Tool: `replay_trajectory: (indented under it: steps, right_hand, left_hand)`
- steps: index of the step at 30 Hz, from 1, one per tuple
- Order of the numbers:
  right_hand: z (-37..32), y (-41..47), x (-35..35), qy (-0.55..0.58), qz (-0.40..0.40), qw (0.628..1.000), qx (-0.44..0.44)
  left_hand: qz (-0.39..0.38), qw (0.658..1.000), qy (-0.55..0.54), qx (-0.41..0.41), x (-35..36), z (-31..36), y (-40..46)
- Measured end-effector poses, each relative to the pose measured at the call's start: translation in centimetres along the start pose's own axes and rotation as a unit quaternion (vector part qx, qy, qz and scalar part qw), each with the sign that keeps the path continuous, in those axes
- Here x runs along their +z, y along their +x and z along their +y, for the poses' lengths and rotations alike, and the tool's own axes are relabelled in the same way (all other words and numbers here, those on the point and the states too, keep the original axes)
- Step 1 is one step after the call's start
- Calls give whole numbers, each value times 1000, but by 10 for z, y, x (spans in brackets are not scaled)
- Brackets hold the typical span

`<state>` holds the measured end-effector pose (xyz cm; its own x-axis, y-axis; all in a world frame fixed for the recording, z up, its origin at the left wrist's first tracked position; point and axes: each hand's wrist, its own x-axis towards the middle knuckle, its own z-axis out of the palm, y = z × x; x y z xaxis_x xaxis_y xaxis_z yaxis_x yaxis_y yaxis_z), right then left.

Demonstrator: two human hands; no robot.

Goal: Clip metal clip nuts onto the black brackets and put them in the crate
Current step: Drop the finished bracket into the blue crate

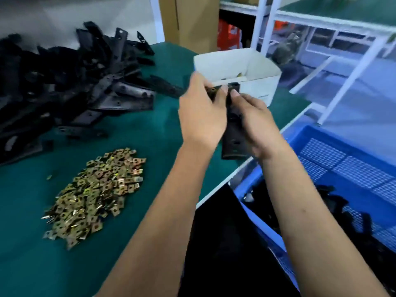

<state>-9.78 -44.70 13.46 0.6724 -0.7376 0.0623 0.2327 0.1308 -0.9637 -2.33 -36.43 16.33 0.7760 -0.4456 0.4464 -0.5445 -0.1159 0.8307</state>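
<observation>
**Clip going onto a bracket, big piles left to work through**

Head view: both hands meet above the green table point(150, 133), just in front of a white cardboard box point(257, 82). The right hand point(255, 123) has its fingers wrapped round a black bracket point(233, 144), holding it roughly upright with its lower end hanging free near the table edge. The left hand point(201, 116) pinches a metal clip nut point(212, 90) at the bracket's top end; whether it is fully seated is too blurred to tell.

To the left, a large heap of loose brackets point(70, 82) covers the far part of the table, and a broad pile of clip nuts point(92, 196) lies nearer the person. Low on the right, the blue crate point(342, 159) holds some dark pieces along its near side, likely finished brackets, while much of its mesh floor is bare.

Judging by the heaps and the sparse crate, most of the job remains; this bracket has yet to go in
</observation>
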Motion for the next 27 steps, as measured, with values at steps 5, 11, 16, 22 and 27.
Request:
replay_trajectory:
  steps: [5, 11, 16, 22, 27]
  right_hand:
    - [3, -29, -167, -98, 144, 980, 90]
    - [47, -81, -290, -470, 126, 839, 244]
    - [81, -105, -333, -520, 74, 790, 317]
    - [76, -95, -347, -575, 82, 746, 327]
    - [35, -62, -297, -553, 190, 796, 156]
  left_hand:
    - [-245, 967, 42, -58, 129, 17, -67]
    - [-470, 856, 22, -214, 212, -17, -171]
    - [-622, 742, 65, -240, 231, -42, -210]
    - [-577, 790, 68, -194, 235, -45, -199]
    - [-422, 905, 2, -59, 221, -21, -159]
